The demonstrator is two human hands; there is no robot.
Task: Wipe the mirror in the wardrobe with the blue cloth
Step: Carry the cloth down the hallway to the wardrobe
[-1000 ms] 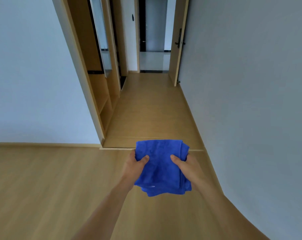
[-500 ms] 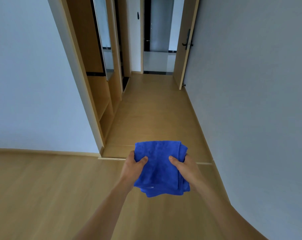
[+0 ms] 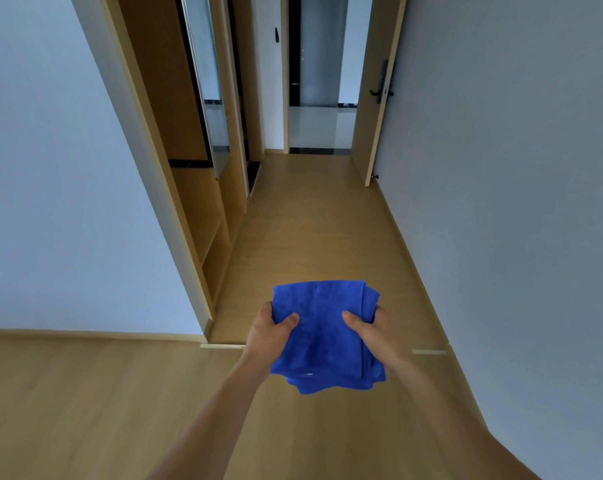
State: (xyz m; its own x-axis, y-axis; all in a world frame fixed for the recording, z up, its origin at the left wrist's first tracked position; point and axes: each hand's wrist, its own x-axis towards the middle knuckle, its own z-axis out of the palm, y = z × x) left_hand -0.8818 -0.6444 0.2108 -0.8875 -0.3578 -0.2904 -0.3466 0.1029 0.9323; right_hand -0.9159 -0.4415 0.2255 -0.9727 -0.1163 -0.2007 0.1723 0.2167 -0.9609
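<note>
Closer to the wardrobe (image 3: pixel 203 209) now, left hand (image 3: pixel 269 336) and right hand (image 3: pixel 379 336) grip the folded blue cloth (image 3: pixel 324 336) between them, thumbs on top.

A wood floor (image 3: pixel 310 220) runs under me into a corridor ahead, a pale strip (image 3: pixel 220 346) crossing it at the corridor's mouth. The left wall (image 3: pixel 51 168) and right wall (image 3: pixel 518 168) are pale. Far down, a door (image 3: pixel 369 57) with a dark handle (image 3: pixel 381 91) stands open against the right wall, beside a doorway (image 3: pixel 319 81).
</note>
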